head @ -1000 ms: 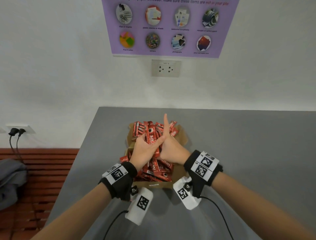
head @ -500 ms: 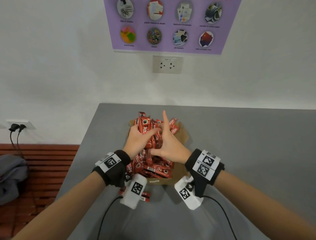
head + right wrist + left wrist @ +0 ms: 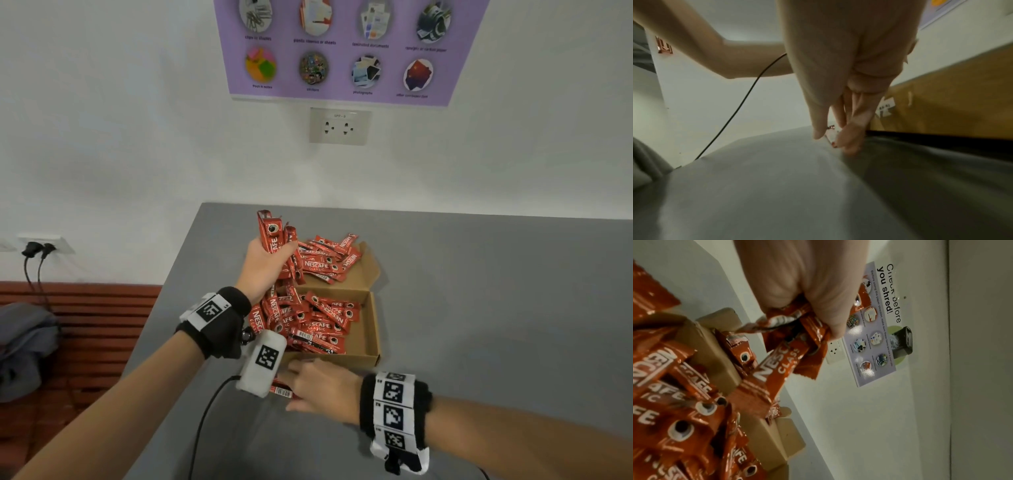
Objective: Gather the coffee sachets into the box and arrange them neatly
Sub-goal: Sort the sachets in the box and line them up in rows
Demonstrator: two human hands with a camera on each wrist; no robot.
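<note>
A brown cardboard box (image 3: 371, 329) lies open on the grey table (image 3: 479, 291), and red coffee sachets (image 3: 318, 325) are piled loosely in its left half. More sachets (image 3: 329, 257) lie over the far flap. My left hand (image 3: 270, 257) grips a bundle of sachets (image 3: 272, 233) upright above the box's far left corner. In the left wrist view that bundle (image 3: 781, 366) fans out below the left hand (image 3: 818, 305). My right hand (image 3: 308, 380) is down on the table in front of the box. Its thumb and fingers pinch the end of a stray sachet (image 3: 282, 393), also seen as the sachet (image 3: 830, 134) beside the box wall (image 3: 951, 105).
A wall socket (image 3: 339, 126) and a purple poster (image 3: 342, 51) hang on the wall behind the table. Left of the table is a red slatted bench (image 3: 85, 308) with grey cloth (image 3: 24, 346) on it. A black cable (image 3: 205, 411) trails from my left wrist.
My right hand left the pile and dropped to the table in front of the box, onto a stray sachet. My left hand lifted a bundle of sachets up and away.
</note>
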